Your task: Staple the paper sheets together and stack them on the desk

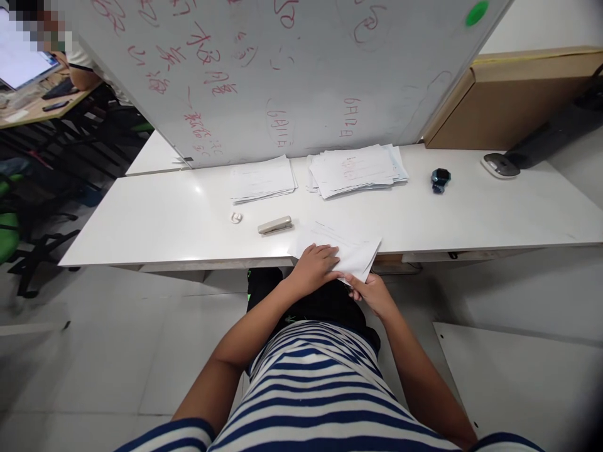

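A few white sheets of paper (pixel 354 248) lie at the front edge of the white desk, their near right corner jutting over it. My left hand (pixel 315 269) rests on top of them with its fingers stretched out. At that corner my right hand (pixel 375 294) grips the sheets, thumb on top and fingers underneath. A beige stapler (pixel 275 225) lies on the desk just left of the sheets. Further back sit two paper piles, a smaller stack (pixel 264 177) and a thicker, uneven stack (pixel 355 171).
A whiteboard (pixel 301 81) with red writing stands along the desk's back. A small white object (pixel 236 218) is left of the stapler. To the right are a dark watch (pixel 440 179), a grey-and-white mouse (pixel 500 166) and a cardboard box (pixel 513 107). Another person's arm (pixel 87 76) shows at far left.
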`<state>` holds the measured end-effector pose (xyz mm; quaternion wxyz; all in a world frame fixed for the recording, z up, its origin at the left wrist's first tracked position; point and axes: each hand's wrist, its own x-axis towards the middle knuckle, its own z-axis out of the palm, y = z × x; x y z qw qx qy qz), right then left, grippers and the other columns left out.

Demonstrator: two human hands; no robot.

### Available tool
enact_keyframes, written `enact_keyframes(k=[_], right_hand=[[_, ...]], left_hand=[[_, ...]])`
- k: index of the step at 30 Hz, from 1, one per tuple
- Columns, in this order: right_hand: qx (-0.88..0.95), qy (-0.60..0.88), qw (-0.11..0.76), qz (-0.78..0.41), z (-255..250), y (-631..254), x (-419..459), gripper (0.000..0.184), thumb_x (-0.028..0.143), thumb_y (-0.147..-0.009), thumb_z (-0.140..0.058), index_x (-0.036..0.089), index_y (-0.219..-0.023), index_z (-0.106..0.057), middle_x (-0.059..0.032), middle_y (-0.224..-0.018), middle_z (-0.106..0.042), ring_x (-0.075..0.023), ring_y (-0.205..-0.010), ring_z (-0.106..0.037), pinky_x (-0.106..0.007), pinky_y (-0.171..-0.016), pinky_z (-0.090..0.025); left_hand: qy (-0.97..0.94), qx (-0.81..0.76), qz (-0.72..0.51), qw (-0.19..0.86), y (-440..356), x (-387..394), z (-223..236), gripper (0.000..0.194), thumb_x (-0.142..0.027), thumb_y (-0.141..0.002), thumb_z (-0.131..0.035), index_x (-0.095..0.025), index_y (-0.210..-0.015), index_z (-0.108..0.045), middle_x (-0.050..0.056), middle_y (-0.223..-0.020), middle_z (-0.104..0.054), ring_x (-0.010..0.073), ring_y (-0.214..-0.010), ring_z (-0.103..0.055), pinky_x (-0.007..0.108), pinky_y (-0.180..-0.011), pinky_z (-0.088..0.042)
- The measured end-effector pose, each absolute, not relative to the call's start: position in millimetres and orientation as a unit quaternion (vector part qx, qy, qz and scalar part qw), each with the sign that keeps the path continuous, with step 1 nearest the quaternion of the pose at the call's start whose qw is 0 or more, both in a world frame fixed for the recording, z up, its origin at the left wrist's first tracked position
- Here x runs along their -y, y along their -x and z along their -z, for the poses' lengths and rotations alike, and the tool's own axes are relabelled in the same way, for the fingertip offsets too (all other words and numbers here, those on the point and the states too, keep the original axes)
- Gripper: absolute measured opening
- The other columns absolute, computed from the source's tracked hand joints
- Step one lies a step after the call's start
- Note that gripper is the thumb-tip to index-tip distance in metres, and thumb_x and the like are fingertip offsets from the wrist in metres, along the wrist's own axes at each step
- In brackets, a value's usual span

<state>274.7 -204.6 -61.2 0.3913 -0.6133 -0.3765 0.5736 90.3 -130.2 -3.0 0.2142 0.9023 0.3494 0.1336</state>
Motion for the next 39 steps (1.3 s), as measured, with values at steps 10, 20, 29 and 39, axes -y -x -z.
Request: enact_keyframes(k=[10,20,29,39], right_hand=[[0.410,0.550,0.471,-0.555,46,-287,207,0.038,0.055,-0.081,-0.056,0.019,-0.085,-0.066,-0.0022,-0.070,-0.064,-0.0139,-0.061,-0.057,-0.028,-0.063,-0.047],[0.345,0.612,0.451,-0.550,62,-268,199,0.043,0.057,-0.073,-0.065,0.020,-0.094,-0.065,-0.0036,-0.081,-0.067,-0.0178,-0.074,-0.062,-0.031,-0.068,-0.051],[0.329,0.573,0.475,-0.581,64,-278,202,0.039,0.050,-0.071,-0.068,0.017,-0.091,-0.072,-0.0034,-0.075,-0.070,-0.0179,-0.068,-0.059,-0.032,-0.067,-0.047],[0.309,0.574,0.466,-0.598,62,-276,210,0.033,0.047,-0.070,-0.068,0.017,-0.084,-0.071,-0.0046,-0.078,-0.072,-0.0208,-0.073,-0.063,-0.032,-0.068,-0.049]], left_hand=[[-0.674,-0.561,-0.386,0.285,-31,92,-29,0.028,-0.044,-0.083,-0.058,-0.020,-0.089,-0.069,0.004,-0.090,-0.068,0.0189,-0.086,-0.060,0.027,-0.079,-0.044],[-0.507,-0.552,-0.475,0.461,-12,90,-32,0.033,-0.046,-0.071,-0.070,-0.014,-0.079,-0.068,0.001,-0.069,-0.063,0.0139,-0.071,-0.057,0.027,-0.071,-0.047],[-0.495,-0.593,-0.487,0.407,-14,88,-29,0.039,-0.051,-0.065,-0.073,-0.015,-0.061,-0.058,-0.003,-0.055,-0.052,0.0115,-0.058,-0.050,0.025,-0.057,-0.039],[-0.634,-0.521,-0.355,0.448,-57,113,-17,0.054,-0.064,-0.082,-0.045,-0.018,-0.054,-0.038,-0.003,-0.053,-0.034,0.0102,-0.054,-0.033,0.025,-0.052,-0.027]])
